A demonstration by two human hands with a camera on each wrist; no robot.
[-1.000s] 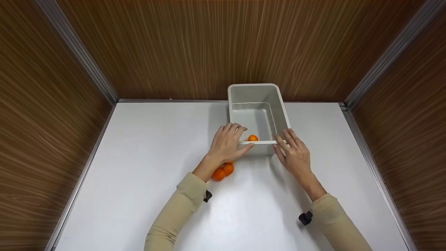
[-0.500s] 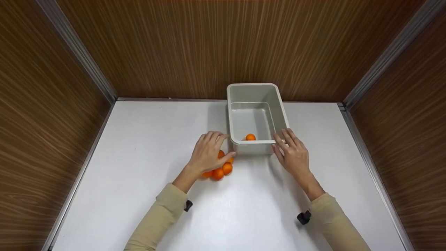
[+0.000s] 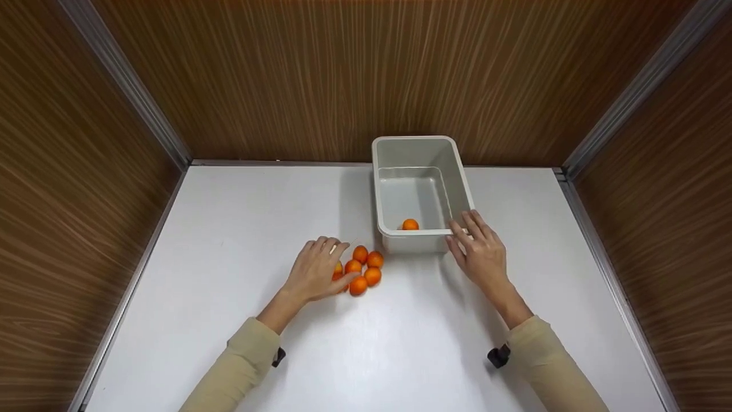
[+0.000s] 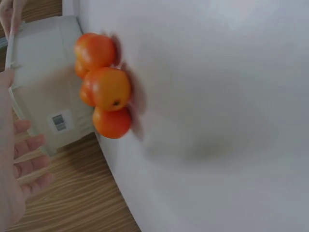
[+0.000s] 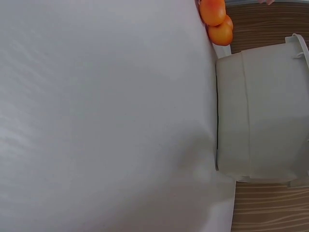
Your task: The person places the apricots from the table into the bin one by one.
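Here, left hand (image 3: 314, 274) fingers relaxed, touching oranges (image 3: 361, 268); right hand (image 3: 480, 252) fingers (straight) against bin (image 3: 420, 240) corner.

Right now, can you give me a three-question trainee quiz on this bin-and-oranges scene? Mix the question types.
1. True or false: the grey rectangular plastic bin holds one small orange fruit.
2. Which of the hands touches the bin's near corner?
A. left hand
B. right hand
C. both
3. Fill in: the cluster of small orange fruits on the white table lies to the ____ of the bin's near end, seen from the head camera.

Key: 1 true. 2 B; the left hand rests on the table by the cluster, against one fruit. 3 left.
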